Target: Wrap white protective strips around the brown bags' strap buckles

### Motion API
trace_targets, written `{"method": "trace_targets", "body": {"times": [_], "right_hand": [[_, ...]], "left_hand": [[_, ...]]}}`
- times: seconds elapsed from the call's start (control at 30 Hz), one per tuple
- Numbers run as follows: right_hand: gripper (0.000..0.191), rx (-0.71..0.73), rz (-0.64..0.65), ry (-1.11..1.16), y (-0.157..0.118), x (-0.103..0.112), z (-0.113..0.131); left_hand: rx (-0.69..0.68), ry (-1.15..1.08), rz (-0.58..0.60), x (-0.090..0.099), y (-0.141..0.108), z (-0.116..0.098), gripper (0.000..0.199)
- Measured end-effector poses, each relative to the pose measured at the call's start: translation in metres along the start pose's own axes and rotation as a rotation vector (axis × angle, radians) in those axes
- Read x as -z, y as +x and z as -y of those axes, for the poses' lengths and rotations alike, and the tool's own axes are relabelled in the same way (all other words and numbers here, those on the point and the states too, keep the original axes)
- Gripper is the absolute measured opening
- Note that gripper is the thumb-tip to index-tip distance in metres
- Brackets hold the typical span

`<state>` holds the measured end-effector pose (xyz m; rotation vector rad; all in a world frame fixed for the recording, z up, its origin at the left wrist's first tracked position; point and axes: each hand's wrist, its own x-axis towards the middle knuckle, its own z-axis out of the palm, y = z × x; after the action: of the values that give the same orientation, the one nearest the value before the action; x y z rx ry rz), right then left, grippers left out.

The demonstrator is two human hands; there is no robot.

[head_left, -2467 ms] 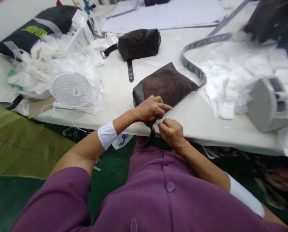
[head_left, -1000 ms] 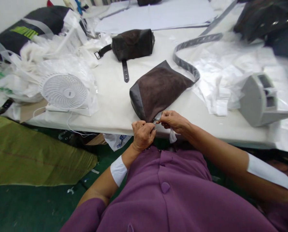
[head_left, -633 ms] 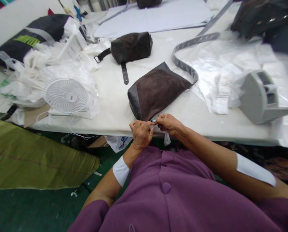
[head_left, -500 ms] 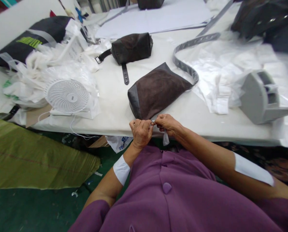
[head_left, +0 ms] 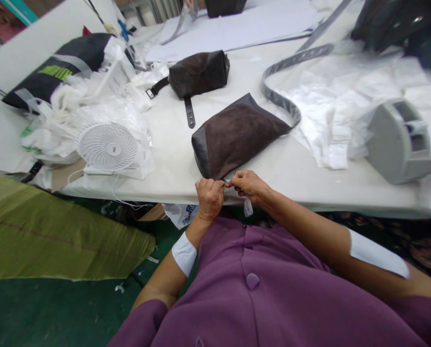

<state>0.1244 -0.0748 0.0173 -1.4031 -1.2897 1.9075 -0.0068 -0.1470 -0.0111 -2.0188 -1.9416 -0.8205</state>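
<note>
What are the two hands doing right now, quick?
Left hand: closed at the near end of the brown zip-less-looking bag; what it grips is hidden.
Right hand: closed, pinching clear plastic.

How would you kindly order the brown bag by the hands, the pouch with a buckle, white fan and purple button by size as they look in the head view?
1. Brown bag
2. White fan and pouch: too alike to rank
3. Purple button

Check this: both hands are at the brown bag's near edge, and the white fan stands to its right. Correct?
Wrong side: the head view shows the white fan left of the brown bag. Left hand and right hand are at its near edge.
</note>
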Motion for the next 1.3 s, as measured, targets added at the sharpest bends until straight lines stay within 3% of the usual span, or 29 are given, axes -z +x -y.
{"method": "trace_targets", "body": {"times": [0.13, 0.33, 0.43, 0.53, 0.7, 0.77, 0.87, 0.97, 1.1, 1.23, 1.3], "right_hand": [[0.014, 0.228, -0.074, -0.284, 0.004, 0.004, -0.004], [0.013, 0.340, -0.172, -0.531, 0.003, 0.007, 0.000], [0.010, 0.423, -0.214, -0.660, -0.002, 0.008, 0.005], [0.009, 0.496, -0.217, -0.758, -0.006, 0.013, 0.010], [0.011, 0.556, -0.185, -0.892, -0.010, 0.025, 0.009], [0.013, 0.579, -0.206, -0.961, -0.013, 0.029, 0.004], [0.011, 0.676, -0.255, -1.102, -0.018, 0.033, -0.005], [0.015, 0.842, -0.277, -1.243, -0.022, 0.034, -0.013], [0.028, 1.079, -0.283, -1.339, -0.020, 0.035, -0.019], [0.026, 1.179, -0.231, -1.340, -0.018, 0.039, -0.019], [0.024, 1.220, -0.169, -1.340, -0.018, 0.044, -0.017]], "left_hand": [[-0.015, -0.004, -0.005, 0.001, -0.003, 0.001, 0.018], [-0.096, -0.027, -0.009, 0.004, -0.001, 0.002, 0.017], [-0.195, -0.053, 0.016, 0.013, 0.012, 0.002, 0.018], [-0.358, -0.090, 0.113, 0.024, 0.034, 0.006, 0.019], [-0.616, -0.144, 0.364, 0.026, 0.070, 0.013, 0.024], [-0.598, -0.142, 0.461, 0.021, 0.079, 0.010, 0.024], [-0.465, -0.197, 0.593, 0.015, 0.092, 0.001, 0.008], [-0.372, -0.348, 0.792, 0.014, 0.109, -0.005, 0.033], [-0.431, -0.496, 1.126, 0.011, 0.138, -0.008, 0.028], [-0.489, -0.596, 1.418, 0.001, 0.156, -0.015, 0.034], [-0.496, -0.599, 1.507, -0.004, 0.158, -0.020, 0.041]]}}
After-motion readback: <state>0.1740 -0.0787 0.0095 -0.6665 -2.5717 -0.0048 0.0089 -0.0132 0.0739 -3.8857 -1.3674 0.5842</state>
